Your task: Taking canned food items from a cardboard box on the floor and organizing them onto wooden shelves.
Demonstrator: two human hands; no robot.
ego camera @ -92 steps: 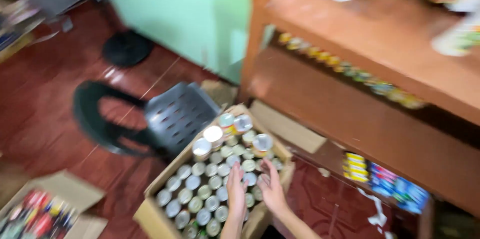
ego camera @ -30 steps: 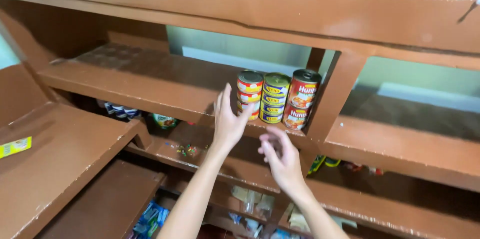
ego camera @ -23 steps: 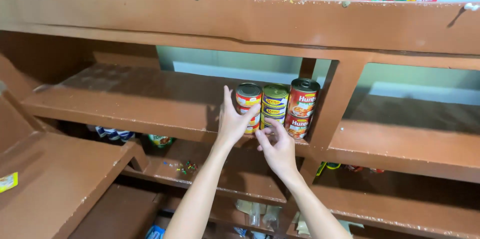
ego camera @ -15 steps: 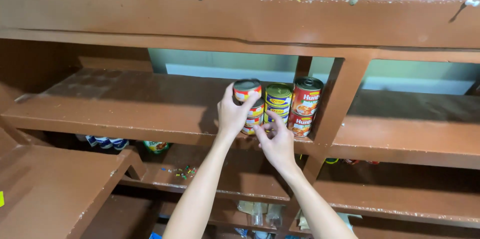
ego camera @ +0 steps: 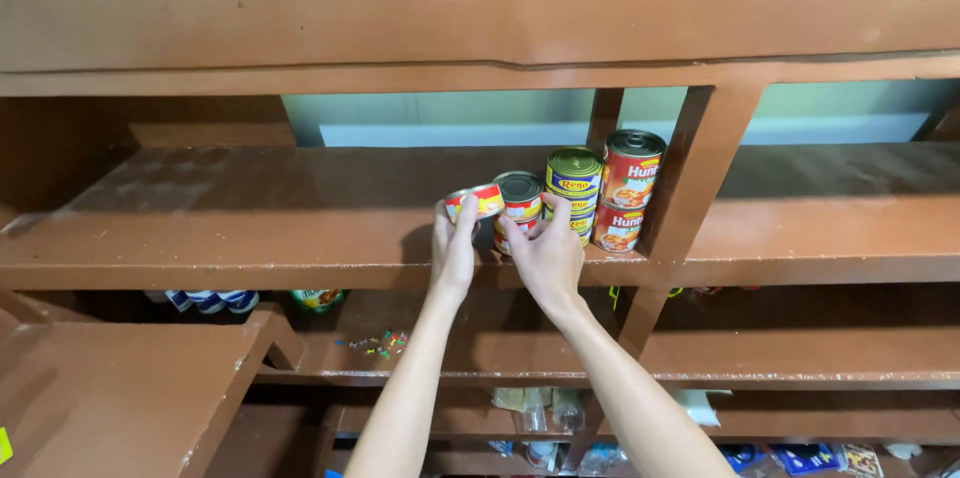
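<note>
Can tilted since earlier; left hand [ego camera: 453, 248] fingers grip tilted can [ego camera: 474, 203], right hand [ego camera: 547, 256] fingers on stacked cans [ego camera: 519, 204].

Stacked cans [ego camera: 600, 193] on shelf [ego camera: 250, 228], left of post [ego camera: 690, 178]

— What's around the brown wooden shelf [ego camera: 250, 228]?

— An upright post [ego camera: 690, 188] at three o'clock. Lower down, at seven o'clock, blue-and-white cans [ego camera: 210, 300] beside a green can [ego camera: 318, 298]. Small coloured pins [ego camera: 375, 344] lie scattered on the lower shelf [ego camera: 780, 363].
</note>
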